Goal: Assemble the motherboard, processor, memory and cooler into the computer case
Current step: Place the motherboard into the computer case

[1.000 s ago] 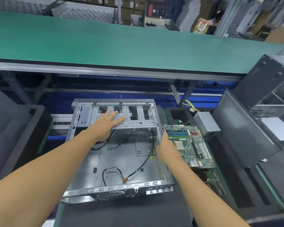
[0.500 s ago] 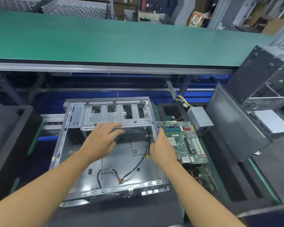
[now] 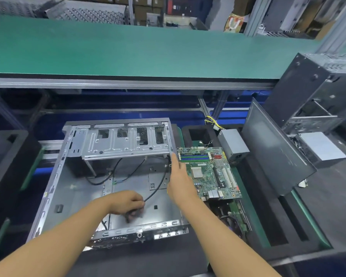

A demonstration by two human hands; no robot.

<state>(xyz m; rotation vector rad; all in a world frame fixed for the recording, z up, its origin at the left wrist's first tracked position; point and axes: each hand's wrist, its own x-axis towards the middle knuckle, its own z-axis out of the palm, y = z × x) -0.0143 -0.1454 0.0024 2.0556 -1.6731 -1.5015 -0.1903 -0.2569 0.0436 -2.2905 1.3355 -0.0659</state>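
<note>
Case (image 3: 68, 186) of grey sheet metal; left grip (image 3: 128, 202) pinches thin black cable (image 3: 158, 188), right grip (image 3: 180, 180) straight-fingered, touching rim.

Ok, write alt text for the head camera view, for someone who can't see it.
A person's left hand grips a black cable inside an open metal computer case lying flat, while the right hand rests against its right wall. A green motherboard lies just right of the case.

One wide-angle camera, worn on the person's head, looks forward and down along both forearms. The open computer case (image 3: 72, 188) lies close below at the centre, the green belt (image 3: 148, 47) runs beyond it, and stacked boxes (image 3: 144, 7) line the top edge.
</note>
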